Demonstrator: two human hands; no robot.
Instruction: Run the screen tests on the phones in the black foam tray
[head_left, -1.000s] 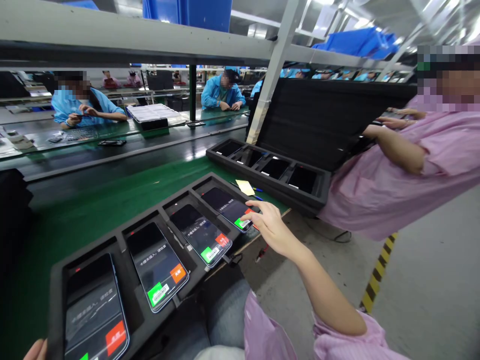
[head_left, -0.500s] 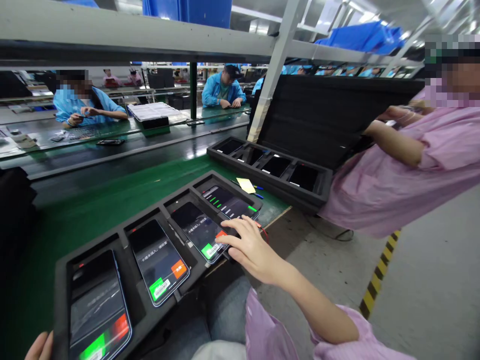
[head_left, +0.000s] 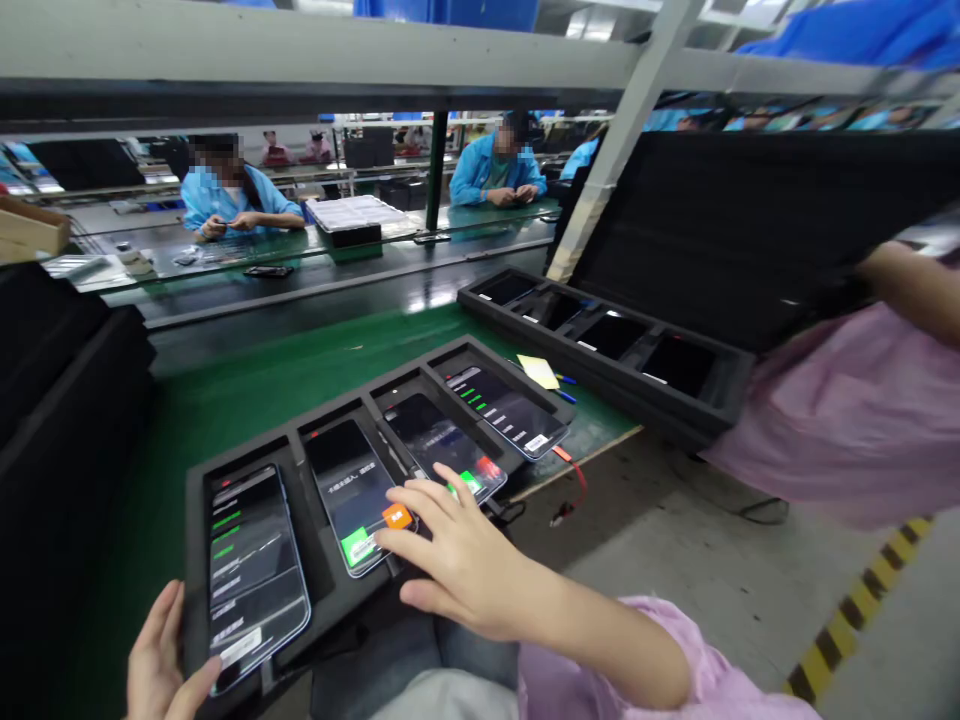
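Observation:
Four slots of a black foam tray [head_left: 196,560] each hold a smartphone. My left hand [head_left: 161,660] grips the tray's near left corner, fingers along the outer wall and thumb at the bottom of the leftmost phone [head_left: 251,560], which shows a list with green lines. Over the lower end of the second phone [head_left: 349,480] is my right hand [head_left: 469,560], fingers spread, an index fingertip close to its orange button. Green and red buttons glow on the third phone [head_left: 431,430], partly behind my fingers. The rightmost phone [head_left: 506,405] displays a list.
Yellow paper [head_left: 538,372] and blue pens [head_left: 564,394] lie behind the tray. A red cable [head_left: 581,480] hangs at the table edge. Another foam tray [head_left: 600,375] with phones stands right, near a co-worker in pink [head_left: 847,420]. Black foam [head_left: 67,450] is stacked left.
My right hand has moved left from the third phone to the second. The leftmost phone's screen has switched from coloured buttons to a list. My left thumb now reaches over that phone. The view has shifted left.

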